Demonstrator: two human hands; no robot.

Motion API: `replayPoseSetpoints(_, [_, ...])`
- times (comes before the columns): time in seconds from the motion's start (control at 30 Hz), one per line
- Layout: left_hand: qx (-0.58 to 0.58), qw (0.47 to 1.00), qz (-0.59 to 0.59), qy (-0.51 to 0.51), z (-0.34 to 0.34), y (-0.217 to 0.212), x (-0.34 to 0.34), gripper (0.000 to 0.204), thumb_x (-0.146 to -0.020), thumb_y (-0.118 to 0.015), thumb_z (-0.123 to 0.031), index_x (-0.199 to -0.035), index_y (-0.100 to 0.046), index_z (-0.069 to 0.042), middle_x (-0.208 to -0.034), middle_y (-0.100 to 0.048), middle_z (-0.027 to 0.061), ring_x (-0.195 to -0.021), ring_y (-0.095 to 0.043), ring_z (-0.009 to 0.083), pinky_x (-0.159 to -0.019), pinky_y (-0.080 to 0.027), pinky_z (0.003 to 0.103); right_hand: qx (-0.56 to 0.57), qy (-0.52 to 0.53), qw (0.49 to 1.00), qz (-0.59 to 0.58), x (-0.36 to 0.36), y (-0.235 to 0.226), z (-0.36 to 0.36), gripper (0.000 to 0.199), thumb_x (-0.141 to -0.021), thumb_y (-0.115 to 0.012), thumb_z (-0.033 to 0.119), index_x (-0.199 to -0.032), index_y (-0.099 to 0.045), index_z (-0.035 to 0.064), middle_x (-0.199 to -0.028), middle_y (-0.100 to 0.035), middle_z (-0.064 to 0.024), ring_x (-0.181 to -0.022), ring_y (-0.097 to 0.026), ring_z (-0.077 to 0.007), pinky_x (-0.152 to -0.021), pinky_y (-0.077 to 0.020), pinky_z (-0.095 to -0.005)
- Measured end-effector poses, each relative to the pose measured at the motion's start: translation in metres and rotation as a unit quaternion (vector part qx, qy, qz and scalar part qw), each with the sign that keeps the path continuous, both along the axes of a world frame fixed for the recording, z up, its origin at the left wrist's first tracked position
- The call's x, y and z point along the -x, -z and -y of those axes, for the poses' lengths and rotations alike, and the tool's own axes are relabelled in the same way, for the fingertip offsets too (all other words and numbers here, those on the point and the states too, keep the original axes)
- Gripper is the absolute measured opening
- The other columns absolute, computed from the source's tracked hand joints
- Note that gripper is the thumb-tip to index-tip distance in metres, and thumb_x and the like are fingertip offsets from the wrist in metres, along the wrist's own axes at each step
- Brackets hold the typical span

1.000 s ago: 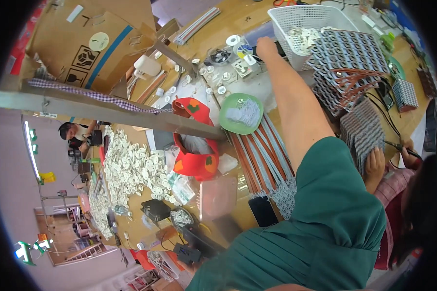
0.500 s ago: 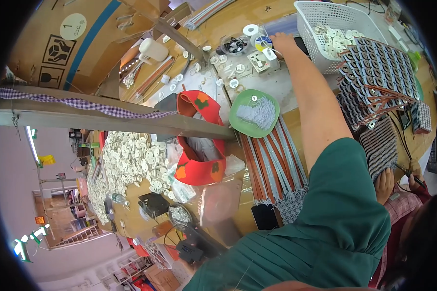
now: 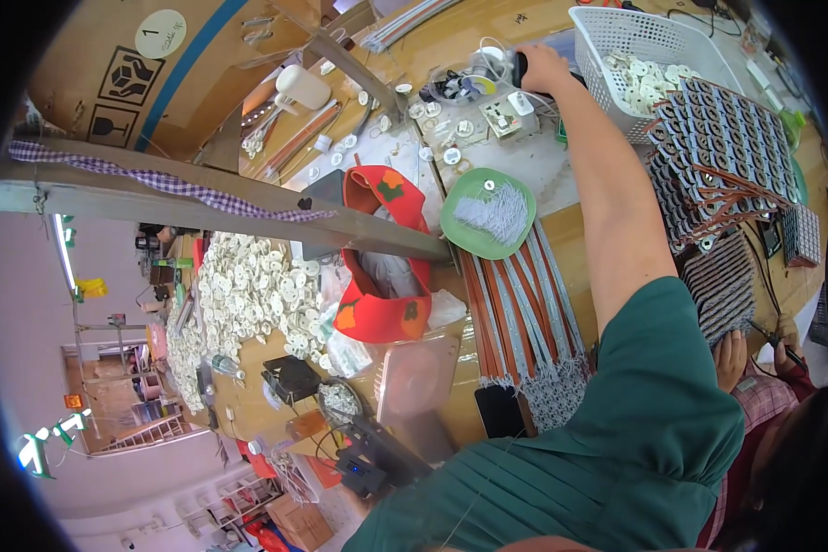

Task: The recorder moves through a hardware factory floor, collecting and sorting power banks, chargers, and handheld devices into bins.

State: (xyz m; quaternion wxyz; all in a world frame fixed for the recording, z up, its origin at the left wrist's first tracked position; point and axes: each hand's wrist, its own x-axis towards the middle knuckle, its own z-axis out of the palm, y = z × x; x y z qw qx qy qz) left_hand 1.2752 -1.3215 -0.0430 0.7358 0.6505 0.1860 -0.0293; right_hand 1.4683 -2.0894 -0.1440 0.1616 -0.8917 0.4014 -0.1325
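My right hand (image 3: 544,71) reaches to the far side of the table, its fingers closed around a black object (image 3: 521,70) whose kind I cannot make out. Just left of it are blurred white and yellow spools (image 3: 484,77) and a bowl of dark small parts (image 3: 451,86). A white box-shaped device (image 3: 507,116) stands just below the hand. Nearer me, a green dish (image 3: 448,225) holds a heap of thin whitish pieces. Under its near edge begins a row of brown and grey strips (image 3: 520,308) with wire ends. My left hand is out of view.
Right of my arm are a white basket (image 3: 607,101) of white discs, stacked panels (image 3: 731,138) and a co-worker's hands (image 3: 731,357) with a dark pen-like tool. To the left lie a metal post (image 3: 248,221), a red fabric holder (image 3: 391,317), piled white discs (image 3: 248,299) and a phone (image 3: 498,411).
My right hand has shifted slightly and now has a black object in its fingers. The spools beside it have moved and look blurred. The whole view has shifted a little.
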Motion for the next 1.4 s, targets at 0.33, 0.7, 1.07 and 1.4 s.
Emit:
replayPoseSetpoints(0.33, [0.114, 0.992, -0.029, -0.045, -0.028, 0.041, 0.004, 0.061, -0.083, -0.062, -0.055, -0.126, -0.051, -0.013, -0.119, -0.058, 0.0076, -0.107, -0.056, 0.0256, -0.095, -0.045, 0.042, 0.011, -0.061, 0.929, 0.364, -0.006, -0.055, -0.017, 0.076, -0.051, -0.081, 0.017, -0.122, -0.053, 0.0117, -0.112, -0.056, -0.0157, -0.105, -0.054, -0.0344, -0.093, -0.0447, -0.0395])
replayPoseSetpoints(0.7, [0.085, 0.990, -0.019, 0.114, 0.008, -0.005, 0.011, 0.069, -0.082, -0.059, -0.059, -0.132, -0.046, -0.014, -0.127, -0.054, 0.0059, -0.111, -0.053, 0.0254, -0.095, -0.044, 0.041, 0.166, -0.390, 0.842, 0.334, 0.028, -0.148, -0.122, 0.070, -0.056, -0.077, 0.012, -0.122, -0.052, 0.0125, -0.113, -0.055, -0.0137, -0.106, -0.053, -0.0349, -0.091, -0.0448, -0.0395])
replayPoseSetpoints(1.07, [0.183, 0.974, 0.062, 0.117, -0.010, 0.020, 0.014, 0.061, -0.089, -0.057, -0.050, -0.130, -0.046, -0.006, -0.122, -0.056, 0.0098, -0.110, -0.055, 0.0261, -0.094, -0.048, 0.043, 0.112, -0.542, 0.833, 0.023, 0.085, -0.105, -0.188, 0.066, -0.055, -0.072, 0.000, -0.117, -0.051, 0.0103, -0.114, -0.051, -0.0092, -0.110, -0.050, -0.0299, -0.096, -0.0391, -0.0401])
replayPoseSetpoints(1.4, [0.282, 0.956, 0.057, -0.055, -0.075, 0.093, 0.004, 0.060, -0.086, -0.063, -0.044, -0.130, -0.048, -0.006, -0.122, -0.057, 0.0094, -0.111, -0.056, 0.0239, -0.092, -0.050, 0.038, 0.091, -0.553, 0.825, -0.070, 0.160, -0.104, -0.175, 0.063, -0.056, -0.071, -0.004, -0.114, -0.050, 0.0080, -0.114, -0.050, -0.0098, -0.111, -0.049, -0.0317, -0.095, -0.0426, -0.0388])
